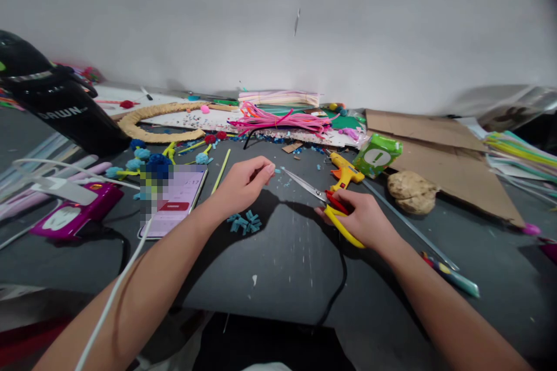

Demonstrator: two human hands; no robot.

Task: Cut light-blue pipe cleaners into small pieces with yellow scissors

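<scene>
My right hand (363, 217) grips the red-and-yellow handles of a pair of scissors (322, 197), whose blades point left toward my left hand. My left hand (243, 182) hovers over the dark table with its fingers pinched together; a tiny bit of blue may sit at the fingertips, too small to name. Just below that hand lies a small pile of cut blue pieces (244, 222). A phone (174, 202) with a lit pink screen lies to the left of it.
A yellow-orange glue gun (344, 171) and a green packet (376, 155) lie beyond the scissors. Pink strips (282, 120), a woven ring (159, 120), blue and red pompoms (148, 159), cardboard (439, 151), a black bottle (52, 98) and a magenta box (72, 217) crowd the table.
</scene>
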